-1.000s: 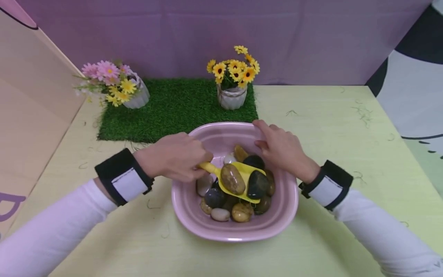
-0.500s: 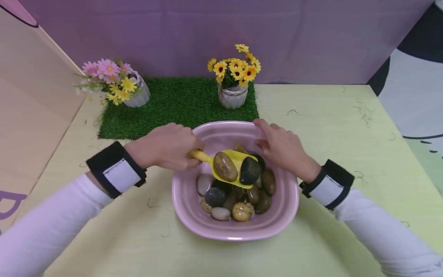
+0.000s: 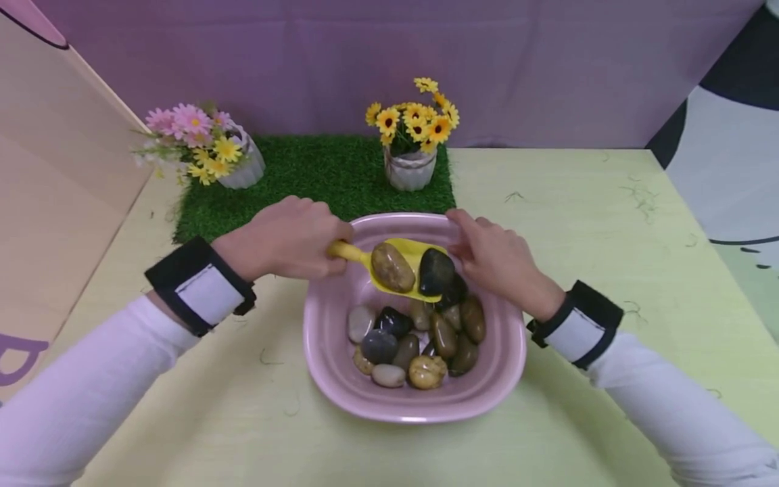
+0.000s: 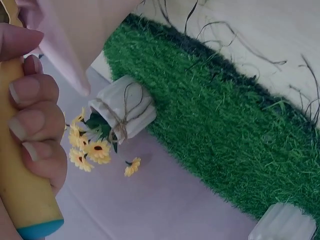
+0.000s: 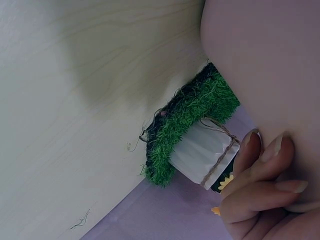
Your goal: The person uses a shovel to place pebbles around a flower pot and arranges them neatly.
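Scoop (image 3: 406, 267) handle mostly buried in left hand (image 3: 282, 238); right hand (image 3: 496, 260) fingertips (head view) hidden behind bowl (image 3: 420, 406) rim; lower stones (image 3: 414, 345) overlapped.

No words, brands or numbers can be read anywhere in these views. The only sign-like marks stand on the board (image 3: 55, 182), well to the left of the left hand (image 3: 286, 238) that grips the scoop (image 3: 402, 269) — a purple shape at its lower edge, cut off by the frame, which could be part of a letter but cannot be made out, and a pink patch with a dark outline at its top corner. The white wrist straps carry no print.
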The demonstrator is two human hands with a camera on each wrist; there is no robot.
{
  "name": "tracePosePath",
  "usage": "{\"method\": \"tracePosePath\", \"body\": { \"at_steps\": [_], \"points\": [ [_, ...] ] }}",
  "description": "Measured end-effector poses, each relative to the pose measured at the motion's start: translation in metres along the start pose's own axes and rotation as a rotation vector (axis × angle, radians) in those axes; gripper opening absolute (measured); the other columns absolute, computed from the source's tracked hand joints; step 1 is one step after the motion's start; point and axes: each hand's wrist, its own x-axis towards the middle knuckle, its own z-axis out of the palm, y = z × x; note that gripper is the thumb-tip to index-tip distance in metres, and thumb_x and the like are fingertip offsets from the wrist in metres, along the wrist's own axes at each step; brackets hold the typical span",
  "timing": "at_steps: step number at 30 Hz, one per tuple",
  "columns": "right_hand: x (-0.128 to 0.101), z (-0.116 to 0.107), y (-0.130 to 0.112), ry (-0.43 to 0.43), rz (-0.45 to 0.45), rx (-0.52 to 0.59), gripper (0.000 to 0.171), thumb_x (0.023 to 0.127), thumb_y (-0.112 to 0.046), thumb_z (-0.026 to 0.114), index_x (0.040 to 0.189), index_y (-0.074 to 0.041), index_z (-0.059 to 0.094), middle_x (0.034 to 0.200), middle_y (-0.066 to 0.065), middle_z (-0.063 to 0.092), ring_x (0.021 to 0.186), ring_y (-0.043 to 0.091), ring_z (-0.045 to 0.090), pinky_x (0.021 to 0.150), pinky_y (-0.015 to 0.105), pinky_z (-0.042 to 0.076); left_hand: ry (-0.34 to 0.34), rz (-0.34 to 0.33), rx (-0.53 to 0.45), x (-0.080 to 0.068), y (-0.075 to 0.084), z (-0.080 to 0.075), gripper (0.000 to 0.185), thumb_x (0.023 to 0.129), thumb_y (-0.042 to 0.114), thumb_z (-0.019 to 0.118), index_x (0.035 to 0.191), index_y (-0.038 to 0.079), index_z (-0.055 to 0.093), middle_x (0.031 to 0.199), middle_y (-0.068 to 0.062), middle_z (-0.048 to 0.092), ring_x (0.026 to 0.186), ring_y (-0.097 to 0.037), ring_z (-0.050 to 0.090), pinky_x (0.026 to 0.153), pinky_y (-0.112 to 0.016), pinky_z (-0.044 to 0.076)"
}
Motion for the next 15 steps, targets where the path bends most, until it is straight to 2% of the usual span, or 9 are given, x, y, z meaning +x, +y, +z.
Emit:
{"method": "tracePosePath", "body": {
  "at_steps": [7,15],
  "points": [
    [0.0,0.0,-0.001,-0.004,0.009,-0.001,0.046,0.093,-0.023,0.057,0.136,-0.015,0.042,0.088,0.016,0.061,0.062,0.029,0.057,0.044,0.036,0.043,0.062,-0.058,-0.004,-0.006,-0.011,-0.005,0.016,0.084,0.031,0.062,0.072,0.02,0.059,0.053,0.004,0.04,0.044,-0.011,0.04,0.043,-0.027,0.036],
    [0.001,0.0,0.0,-0.016,0.014,0.017,0.045,0.095,-0.023,0.055,0.136,-0.014,0.041,0.091,0.017,0.062,0.062,0.028,0.057,0.044,0.034,0.043,0.085,-0.149,0.021,-0.011,-0.023,-0.014,0.02,0.084,0.029,0.059,0.067,0.018,0.054,0.053,0.004,0.038,0.044,-0.011,0.036,0.042,-0.026,0.035]
  ]
}}
